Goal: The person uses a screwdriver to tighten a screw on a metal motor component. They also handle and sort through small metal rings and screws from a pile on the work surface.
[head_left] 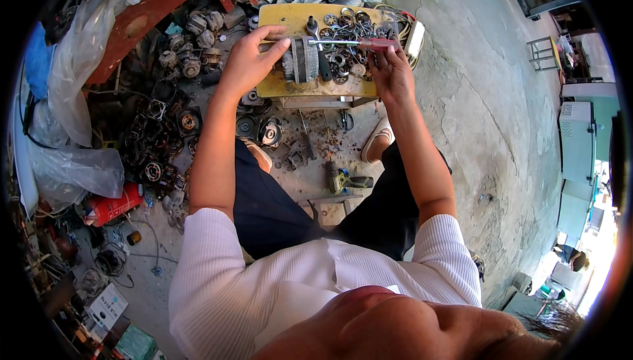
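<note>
In the head view, we judge the work to be partway along: plenty of parts lie loose, while the core (302,63) looks whole, its ridged body standing on the left half of the yellow tabletop (280,88). Our left hand (250,57) is at its upper left, thumb and fingers apart; we cannot tell how firmly they grip. Our right hand (394,78) pinches the red handle of a screwdriver (377,43) between the fingers, its shaft level and its tip at the core's top edge, though we cannot tell whether it touches. What is left inside the core we cannot see.

On the tabletop, a ratchet (312,25) lies just beyond the core, and rings and small parts (356,24) crowd the right half. Below, a green drill (339,180) is between our feet on the grey concrete floor (461,90). Old motors (188,57) heap up at left near plastic sheeting (66,175); a pale cabinet (576,139) stands at far right.
</note>
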The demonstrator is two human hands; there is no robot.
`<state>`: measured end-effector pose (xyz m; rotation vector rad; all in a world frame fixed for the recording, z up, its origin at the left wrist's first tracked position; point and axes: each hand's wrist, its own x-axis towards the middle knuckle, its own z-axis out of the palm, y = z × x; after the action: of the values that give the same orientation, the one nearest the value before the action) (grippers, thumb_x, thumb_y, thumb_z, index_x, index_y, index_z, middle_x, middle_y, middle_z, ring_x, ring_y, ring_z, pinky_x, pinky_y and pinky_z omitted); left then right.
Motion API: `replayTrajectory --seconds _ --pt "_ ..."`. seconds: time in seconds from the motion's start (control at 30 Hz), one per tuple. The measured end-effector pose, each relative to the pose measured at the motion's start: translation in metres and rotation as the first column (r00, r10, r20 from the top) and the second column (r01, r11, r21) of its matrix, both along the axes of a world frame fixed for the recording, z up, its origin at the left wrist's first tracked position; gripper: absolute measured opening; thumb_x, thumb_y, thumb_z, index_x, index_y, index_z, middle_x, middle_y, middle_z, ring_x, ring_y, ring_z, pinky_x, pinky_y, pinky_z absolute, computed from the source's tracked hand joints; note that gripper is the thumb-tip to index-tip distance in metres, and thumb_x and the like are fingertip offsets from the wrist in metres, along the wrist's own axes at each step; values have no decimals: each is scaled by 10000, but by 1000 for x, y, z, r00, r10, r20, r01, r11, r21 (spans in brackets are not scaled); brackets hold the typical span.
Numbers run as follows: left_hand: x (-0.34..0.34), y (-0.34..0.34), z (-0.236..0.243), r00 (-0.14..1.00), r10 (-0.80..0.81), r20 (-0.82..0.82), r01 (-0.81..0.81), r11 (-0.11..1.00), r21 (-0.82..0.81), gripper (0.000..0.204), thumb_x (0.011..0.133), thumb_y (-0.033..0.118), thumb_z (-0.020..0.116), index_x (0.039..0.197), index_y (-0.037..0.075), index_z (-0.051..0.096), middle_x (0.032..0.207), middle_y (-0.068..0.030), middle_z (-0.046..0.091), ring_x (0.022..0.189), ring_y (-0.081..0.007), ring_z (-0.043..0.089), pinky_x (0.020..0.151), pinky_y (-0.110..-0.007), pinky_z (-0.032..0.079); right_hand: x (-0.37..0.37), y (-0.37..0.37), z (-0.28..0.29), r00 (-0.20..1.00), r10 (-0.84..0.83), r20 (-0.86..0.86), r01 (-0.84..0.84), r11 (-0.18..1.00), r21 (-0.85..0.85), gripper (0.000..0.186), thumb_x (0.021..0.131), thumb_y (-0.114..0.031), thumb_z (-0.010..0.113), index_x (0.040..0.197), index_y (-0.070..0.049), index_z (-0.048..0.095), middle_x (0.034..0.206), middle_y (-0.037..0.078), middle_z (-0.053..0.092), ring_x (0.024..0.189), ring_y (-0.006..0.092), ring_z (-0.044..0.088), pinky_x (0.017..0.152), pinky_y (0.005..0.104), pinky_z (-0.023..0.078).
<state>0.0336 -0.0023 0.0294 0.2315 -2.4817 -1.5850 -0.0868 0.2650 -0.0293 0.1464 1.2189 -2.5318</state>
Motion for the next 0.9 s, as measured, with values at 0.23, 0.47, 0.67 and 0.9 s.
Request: replayTrajectory --seconds 0.23,0.47,0.67,0.9 --pt "-18 15 -3 993 -95 -68 94 995 -25 319 856 206 725 1082 2 627 1038 -60 647 976 -131 584 865 -270 456 -13 24 -15 998 60 34 -63 992 107 582 937 -406 603 1426 -208 356 1083 69 610 967 219 605 773 406 506" --pt "-12 -4 -12 997 -77 26 77 997 -14 266 957 190 596 1130 -12 583 1057 -61 608 991 -151 552 904 -301 430 -17 -14 -10 996 -87 13 88 995 -56 386 974 -148 531 1344 -84 443 946 71 622 844 190 630 721 341 519" --pt "-13 -1 -21 999 -21 27 22 999 -37 316 983 267 570 1114 -20 564 1028 -50 572 933 -145 508 855 -284 425 5 -2 -3 998 -59 11 59 998 19 470 965 -295 592 1386 -178 418 957 -17 623 801 98 591 572 248 393" --pt "-14 -15 -25 993 -114 10 113 993 37 285 988 242 564 1127 -6 534 1053 -55 552 951 -142 501 864 -265 421 -2 -8 -7 1000 -12 27 14 996 -86 421 1002 -191 512 1404 -178 388 1015 35 638 931 156 641 640 274 467"
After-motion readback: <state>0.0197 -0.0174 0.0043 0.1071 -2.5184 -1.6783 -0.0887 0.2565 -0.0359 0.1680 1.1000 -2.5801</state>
